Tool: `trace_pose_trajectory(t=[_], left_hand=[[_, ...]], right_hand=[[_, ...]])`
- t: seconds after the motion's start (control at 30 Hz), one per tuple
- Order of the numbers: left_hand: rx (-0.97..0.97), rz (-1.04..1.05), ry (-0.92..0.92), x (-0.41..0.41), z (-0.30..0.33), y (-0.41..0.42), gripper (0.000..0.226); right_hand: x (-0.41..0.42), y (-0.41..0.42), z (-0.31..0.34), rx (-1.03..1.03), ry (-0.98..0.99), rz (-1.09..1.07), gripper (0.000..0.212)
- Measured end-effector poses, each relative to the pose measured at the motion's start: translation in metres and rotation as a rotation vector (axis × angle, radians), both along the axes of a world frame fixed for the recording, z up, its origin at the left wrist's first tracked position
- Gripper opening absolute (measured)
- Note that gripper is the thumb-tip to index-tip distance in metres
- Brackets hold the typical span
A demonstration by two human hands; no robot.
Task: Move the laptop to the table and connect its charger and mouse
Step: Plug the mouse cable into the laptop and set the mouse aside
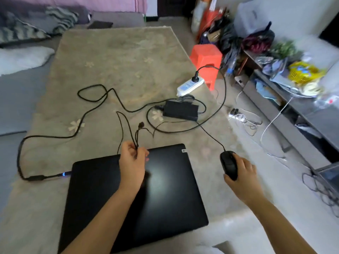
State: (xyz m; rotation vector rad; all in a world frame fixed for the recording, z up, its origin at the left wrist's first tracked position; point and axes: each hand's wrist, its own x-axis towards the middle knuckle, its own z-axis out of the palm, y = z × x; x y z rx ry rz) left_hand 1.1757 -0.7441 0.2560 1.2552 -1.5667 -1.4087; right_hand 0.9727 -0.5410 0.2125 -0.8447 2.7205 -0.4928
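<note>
Head view: the left hand [133, 158], at frame centre, pinches loops of the mouse cable [126, 125] above the closed laptop [135, 198]. Right of it, the right hand [240, 175] grips the black mouse [228, 165]. The charger brick [180, 110] lies above centre, its plug [63, 174] in the laptop's left edge. A small lid sticker [184, 150] is unreadable.

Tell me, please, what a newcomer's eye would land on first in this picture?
Probably the closed black laptop lying near the bottom centre, with the left hand above it pinching a thin cable. Next, the right hand gripping the black mouse beside it, then the red stool further back.
</note>
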Motion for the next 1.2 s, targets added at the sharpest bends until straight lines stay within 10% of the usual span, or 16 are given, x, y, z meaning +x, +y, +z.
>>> trace_pose_trajectory(t=[0.3,0.5,0.7,0.87,1.0,1.2], left_hand=[[-0.014,-0.253,0.182,-0.075,0.009,0.018,0.022],[0.168,-0.376,0.229,-0.069,0.019,0.017,0.026],[0.271,-0.344,0.312,-0.056,0.039,0.014,0.029],[-0.095,-0.316,-0.026,-0.055,0.048,0.002,0.017],[-0.565,-0.419,-0.512,-0.057,0.045,-0.039,0.065],[-0.468,-0.483,-0.514,-0.043,0.024,-0.08,0.06]], right_hand=[[-0.05,0.045,-0.026,0.312,-0.064,-0.02,0.073],[-0.036,-0.056,0.043,-0.302,-0.151,0.445,0.066],[-0.014,-0.119,0.059,-0.45,-0.315,0.625,0.031],[-0.022,-0.118,0.064,-0.459,-0.3,0.737,0.043],[-0.021,-0.119,0.064,-0.488,-0.316,0.582,0.015],[0.021,-0.117,0.047,-0.544,-0.844,0.397,0.019]])
